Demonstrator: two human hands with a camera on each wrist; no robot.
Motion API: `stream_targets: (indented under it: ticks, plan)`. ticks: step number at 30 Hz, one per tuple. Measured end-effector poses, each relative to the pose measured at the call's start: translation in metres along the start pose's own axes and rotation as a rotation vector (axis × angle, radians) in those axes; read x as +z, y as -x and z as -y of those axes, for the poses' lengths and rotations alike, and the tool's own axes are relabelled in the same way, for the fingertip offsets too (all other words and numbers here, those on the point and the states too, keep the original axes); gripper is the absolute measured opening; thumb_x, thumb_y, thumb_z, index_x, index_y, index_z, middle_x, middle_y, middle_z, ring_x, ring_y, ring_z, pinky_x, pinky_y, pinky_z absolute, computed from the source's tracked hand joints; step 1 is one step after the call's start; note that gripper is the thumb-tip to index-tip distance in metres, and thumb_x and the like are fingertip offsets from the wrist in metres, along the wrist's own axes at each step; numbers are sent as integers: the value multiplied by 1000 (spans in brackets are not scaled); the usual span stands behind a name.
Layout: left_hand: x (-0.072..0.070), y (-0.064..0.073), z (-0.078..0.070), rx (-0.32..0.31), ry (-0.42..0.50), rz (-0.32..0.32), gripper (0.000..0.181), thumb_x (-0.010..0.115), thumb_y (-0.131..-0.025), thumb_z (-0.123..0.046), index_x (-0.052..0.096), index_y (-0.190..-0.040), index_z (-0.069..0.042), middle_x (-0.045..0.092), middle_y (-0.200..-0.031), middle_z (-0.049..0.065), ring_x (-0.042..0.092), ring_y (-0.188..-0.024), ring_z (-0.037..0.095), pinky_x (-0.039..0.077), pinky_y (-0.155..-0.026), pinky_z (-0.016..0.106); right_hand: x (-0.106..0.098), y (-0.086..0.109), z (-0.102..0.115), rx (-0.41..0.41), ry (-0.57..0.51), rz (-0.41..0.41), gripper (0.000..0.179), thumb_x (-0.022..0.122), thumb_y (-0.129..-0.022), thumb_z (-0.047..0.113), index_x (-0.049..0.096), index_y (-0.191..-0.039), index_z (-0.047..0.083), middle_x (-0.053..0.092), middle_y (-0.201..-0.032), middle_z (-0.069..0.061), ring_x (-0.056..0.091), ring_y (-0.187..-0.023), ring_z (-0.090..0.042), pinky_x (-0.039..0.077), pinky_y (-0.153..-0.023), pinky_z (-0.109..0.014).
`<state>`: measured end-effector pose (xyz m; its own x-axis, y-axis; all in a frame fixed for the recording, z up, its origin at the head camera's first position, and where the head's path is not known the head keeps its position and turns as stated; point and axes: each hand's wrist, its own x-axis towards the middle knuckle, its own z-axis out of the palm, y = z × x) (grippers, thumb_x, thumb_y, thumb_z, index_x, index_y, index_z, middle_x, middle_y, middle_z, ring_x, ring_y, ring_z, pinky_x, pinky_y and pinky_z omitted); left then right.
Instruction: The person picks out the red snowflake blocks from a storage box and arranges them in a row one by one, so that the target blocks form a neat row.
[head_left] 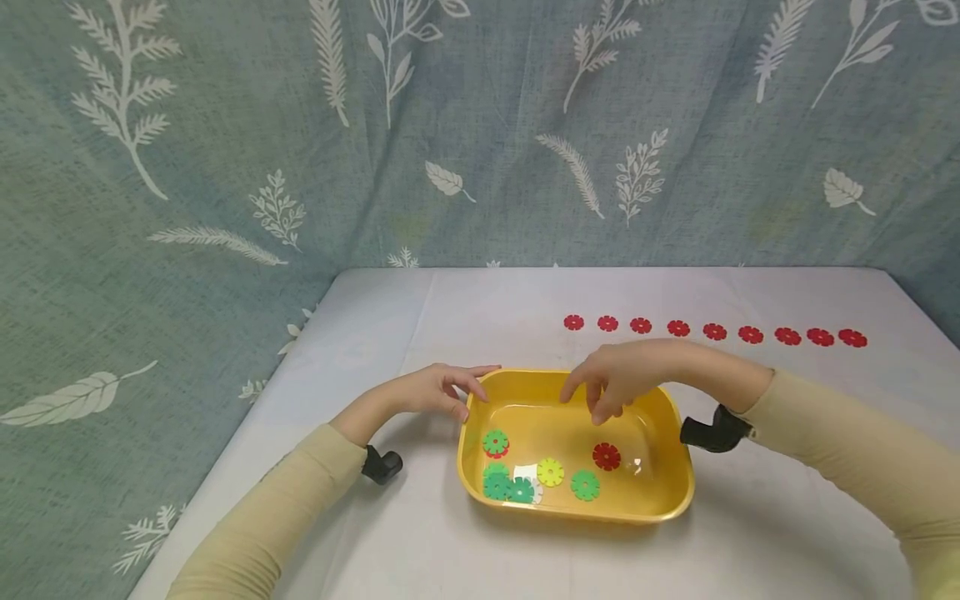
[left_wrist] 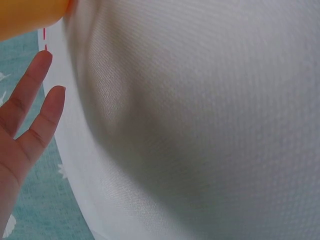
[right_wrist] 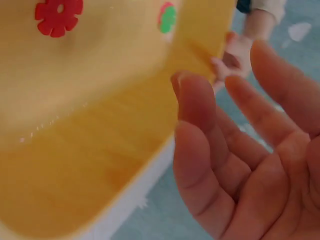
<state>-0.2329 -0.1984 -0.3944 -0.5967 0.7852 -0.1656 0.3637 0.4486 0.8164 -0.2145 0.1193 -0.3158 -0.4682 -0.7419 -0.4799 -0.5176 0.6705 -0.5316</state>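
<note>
A yellow plastic tray (head_left: 573, 515) stands on the white table. Its far left corner is held by my left hand (head_left: 442, 390), index finger over the rim and thumb on the outer side; two fingers of that hand (left_wrist: 30, 110) stretch out straight in the left wrist view. Over the tray's far side hovers my right hand (head_left: 615, 379), fingers loosely bent, with nothing in them. Inside the tray lie notched plastic discs: a red disc (head_left: 606, 457), a yellow disc (head_left: 550, 472), a green disc (head_left: 585, 485) and several overlapping green ones at the left.
Behind the tray, several red discs (head_left: 715, 332) form a spaced row across the far right of the white tabletop (head_left: 390, 517). A blue-green curtain (head_left: 480, 167) with white leaf prints hangs along the back and left. Black camera mounts sit at both wrists.
</note>
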Motion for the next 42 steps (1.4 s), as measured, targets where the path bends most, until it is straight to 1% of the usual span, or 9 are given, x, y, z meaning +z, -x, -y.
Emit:
stream_targets:
  ticks: [4,9,15,23,27,32,36,39,42]
  plan:
    - [-1,0,-3,-9,-17,-5,36,71,-77,-23,64,-108,-6,30,-149,4,33,-133,24,43,-85,38,6,-18,3,72,24,143,34,68,-82,15,62,-114,22,64,-81,6,61,-70,-17,51,-70,-35]
    - [0,-1,-2,-12,-19,2,36,71,-77,-22,63,-109,-6,29,-149,5,32,-133,24,44,-86,37,16,-35,2,156,89,313,25,70,-79,11,67,-98,27,62,-82,2,65,-67,-20,54,-65,-37]
    - [0,0,-2,-1,9,-1,38,71,-77,-25,63,-108,-4,29,-149,6,34,-131,24,44,-82,35,22,-47,-2,210,89,410,16,70,-79,8,66,-87,22,61,-81,1,64,-63,-19,54,-60,-36]
    - [-1,1,-1,-11,-5,-7,43,71,-75,-33,64,-108,-6,29,-149,5,33,-132,24,43,-84,35,25,-58,-9,210,33,529,13,66,-82,6,66,-87,18,67,-75,0,63,-60,-17,54,-60,-36]
    - [-1,1,-2,-6,14,-5,48,70,-74,-38,64,-108,-6,29,-149,6,34,-132,24,44,-83,34,27,-63,-12,173,-1,526,14,66,-82,8,65,-88,20,65,-73,1,62,-59,-15,54,-58,-32]
    - [0,1,-2,-10,9,-6,44,71,-74,-33,64,-108,-5,30,-148,6,34,-132,24,44,-83,35,29,-68,-14,115,-79,438,24,69,-80,9,63,-97,25,61,-78,2,59,-59,-13,53,-61,-27]
    - [0,1,-1,-13,0,-8,40,71,-76,-28,64,-108,-6,30,-148,6,32,-133,24,43,-84,36,32,-71,-15,17,-101,389,34,71,-78,9,60,-106,25,57,-75,3,53,-65,-9,47,-65,-21]
    - [0,1,0,-8,2,-10,41,71,-75,-30,64,-108,-6,30,-148,6,33,-132,24,44,-83,36,35,-75,-15,-82,-75,351,37,70,-79,9,58,-111,22,55,-73,6,49,-68,-6,41,-66,-18]
    - [0,1,1,-7,0,-12,41,71,-76,-31,64,-108,-6,30,-148,6,33,-132,24,44,-83,36,39,-78,-13,-160,-30,279,37,70,-79,10,58,-112,20,53,-75,8,47,-69,-4,39,-66,-17]
